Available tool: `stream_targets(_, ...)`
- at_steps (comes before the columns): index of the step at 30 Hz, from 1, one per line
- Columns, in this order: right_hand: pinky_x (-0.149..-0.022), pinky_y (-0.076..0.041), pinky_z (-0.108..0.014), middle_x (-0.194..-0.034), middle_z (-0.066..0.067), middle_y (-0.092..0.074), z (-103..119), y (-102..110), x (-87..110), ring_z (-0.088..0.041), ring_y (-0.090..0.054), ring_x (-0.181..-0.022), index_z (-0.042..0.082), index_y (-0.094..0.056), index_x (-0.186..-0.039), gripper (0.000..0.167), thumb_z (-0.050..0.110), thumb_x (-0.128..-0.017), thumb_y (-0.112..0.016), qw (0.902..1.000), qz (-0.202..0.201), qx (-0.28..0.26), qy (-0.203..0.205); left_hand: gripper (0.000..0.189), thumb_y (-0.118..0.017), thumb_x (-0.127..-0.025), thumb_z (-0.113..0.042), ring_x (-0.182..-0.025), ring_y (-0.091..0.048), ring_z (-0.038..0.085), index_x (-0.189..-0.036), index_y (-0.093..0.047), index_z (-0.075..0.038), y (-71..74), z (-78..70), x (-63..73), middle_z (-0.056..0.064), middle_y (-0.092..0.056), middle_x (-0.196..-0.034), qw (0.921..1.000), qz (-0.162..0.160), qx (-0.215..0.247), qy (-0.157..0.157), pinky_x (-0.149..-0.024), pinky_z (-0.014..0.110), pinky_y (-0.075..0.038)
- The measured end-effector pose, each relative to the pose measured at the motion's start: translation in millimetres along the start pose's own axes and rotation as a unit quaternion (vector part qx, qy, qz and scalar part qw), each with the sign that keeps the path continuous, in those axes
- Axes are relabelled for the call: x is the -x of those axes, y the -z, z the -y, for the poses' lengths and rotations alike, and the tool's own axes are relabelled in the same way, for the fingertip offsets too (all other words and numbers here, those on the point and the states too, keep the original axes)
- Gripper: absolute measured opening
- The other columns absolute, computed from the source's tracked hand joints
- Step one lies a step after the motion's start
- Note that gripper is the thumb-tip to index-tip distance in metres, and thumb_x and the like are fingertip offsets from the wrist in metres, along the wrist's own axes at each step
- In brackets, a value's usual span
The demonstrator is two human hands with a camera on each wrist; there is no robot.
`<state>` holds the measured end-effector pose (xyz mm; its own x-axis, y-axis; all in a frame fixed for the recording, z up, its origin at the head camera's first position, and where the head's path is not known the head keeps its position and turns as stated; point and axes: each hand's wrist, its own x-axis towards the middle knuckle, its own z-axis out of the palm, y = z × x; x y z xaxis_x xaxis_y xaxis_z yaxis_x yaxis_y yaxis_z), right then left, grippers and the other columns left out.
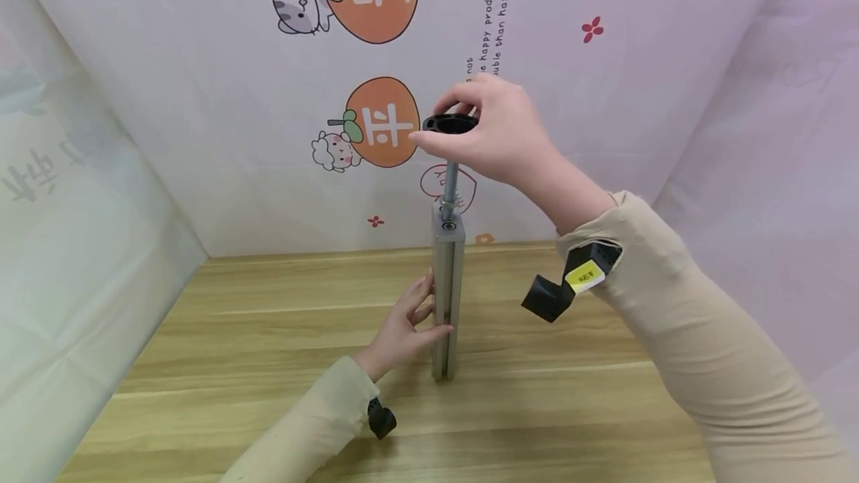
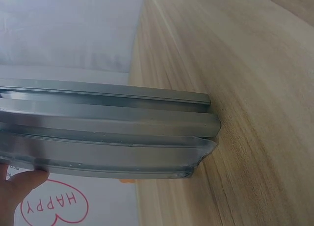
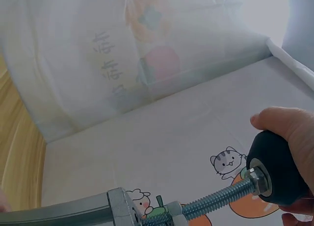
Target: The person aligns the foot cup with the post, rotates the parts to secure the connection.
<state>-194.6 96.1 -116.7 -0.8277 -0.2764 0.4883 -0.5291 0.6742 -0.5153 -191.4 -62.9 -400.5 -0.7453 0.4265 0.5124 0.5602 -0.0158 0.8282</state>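
Observation:
A slotted aluminium profile [image 1: 443, 267] stands upright on the wooden table, its lower end meeting the wood in the left wrist view. My left hand [image 1: 399, 334] holds it low down, thumb across the near face and fingers along the left side. From the profile's top end rises a threaded rod [image 3: 218, 200] that carries a black round levelling foot [image 3: 274, 164]. Around that foot my right hand [image 1: 503, 129] grips, thumb on the near side and fingers over the far side. One hex nut [image 3: 257, 181] sits against the foot, another [image 3: 175, 210] near the profile's end.
Beneath everything lies the wood-grain table [image 1: 268, 319]. A white printed cloth [image 1: 537, 170] with cartoon fruit and lettering hangs behind it, and pale cloth walls [image 1: 80, 170] close in both sides. Black cameras [image 1: 546, 297] are strapped at the wrists.

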Motion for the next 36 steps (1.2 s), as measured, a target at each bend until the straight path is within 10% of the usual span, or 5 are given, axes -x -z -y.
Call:
stream_targets(10, -0.089, -0.041, -0.035, -0.125, -0.009, -0.055, -24.1, 6.4, 2.7, -0.024, -0.057, -0.102, 0.017, -0.050, -0.134, 0.048, 0.019, -0.088, -0.064, 0.9789, 0.112, -0.170, 0.016, 0.103, -0.068, -0.079, 0.011, -0.121, -0.038, 0.000, -0.140, -0.018, -0.055, 0.0, 0.2, 1.2, 0.023, -0.034, -0.141, 1.0000, -0.004, -0.004, -0.005, -0.099, 0.042, -0.044)
stream_targets(22, -0.103, -0.040, -0.037, -0.132, -0.012, -0.052, -27.8, 1.4, 0.6, -0.021, -0.051, -0.117, 0.008, -0.046, -0.137, 0.047, 0.012, -0.090, -0.053, 0.9476, 0.143, -0.279, 0.064, 0.102, -0.068, -0.079, 0.012, -0.122, -0.037, -0.001, -0.139, -0.018, -0.055, -0.7, -0.7, 1.2, 0.023, -0.032, -0.143, 0.9999, -0.002, -0.001, 0.011, -0.101, 0.035, -0.043)
stream_targets(30, -0.097, -0.043, -0.032, -0.118, -0.002, -0.063, -40.2, -6.6, -6.9, -0.025, -0.055, -0.110, -0.002, -0.042, -0.134, 0.050, 0.006, -0.084, -0.041, 0.8780, 0.174, -0.430, 0.116, 0.099, -0.068, -0.081, 0.009, -0.121, -0.037, 0.000, -0.139, -0.018, -0.054, 0.1, -2.0, 0.5, 0.023, -0.030, -0.144, 0.9999, -0.004, 0.001, 0.014, -0.102, 0.039, -0.043)
stream_targets(36, -0.096, -0.045, -0.035, -0.118, -0.004, -0.064, -48.5, -10.7, -7.6, -0.027, -0.056, -0.109, 0.004, -0.049, -0.129, 0.045, 0.008, -0.084, -0.044, 0.8452, 0.185, -0.481, 0.144, 0.100, -0.068, -0.079, 0.010, -0.121, -0.037, -0.002, -0.139, -0.020, -0.053, -0.9, -0.2, 0.5, 0.024, -0.030, -0.145, 0.9999, -0.009, 0.004, 0.004, -0.100, 0.034, -0.044)
